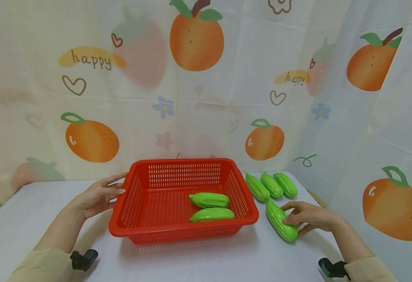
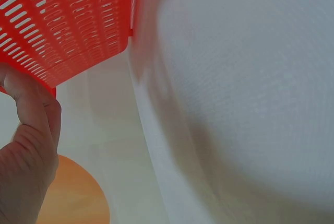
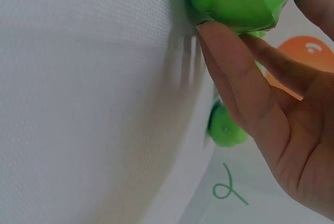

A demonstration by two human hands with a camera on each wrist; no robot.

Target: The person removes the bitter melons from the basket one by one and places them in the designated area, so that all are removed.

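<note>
A red plastic basket [image 1: 182, 231] with slotted walls stands on the white table. At its left rim my left hand [image 1: 98, 196] grips the edge; the left wrist view shows fingers bent at the basket wall [image 2: 78, 31]. Two bright green ridged bitter melons [image 1: 210, 200] lie inside, toward the right. To the right of the basket, my right hand [image 1: 309, 215] holds another bitter melon [image 1: 277, 221] between thumb and fingers, its blunt end close up in the right wrist view. Whether it touches the table is unclear.
Beyond the right hand, three more bitter melons [image 1: 270, 185] lie side by side at the table's back right. A curtain [image 1: 206, 117] printed with oranges hangs behind the table [image 1: 191, 266] and along its right side.
</note>
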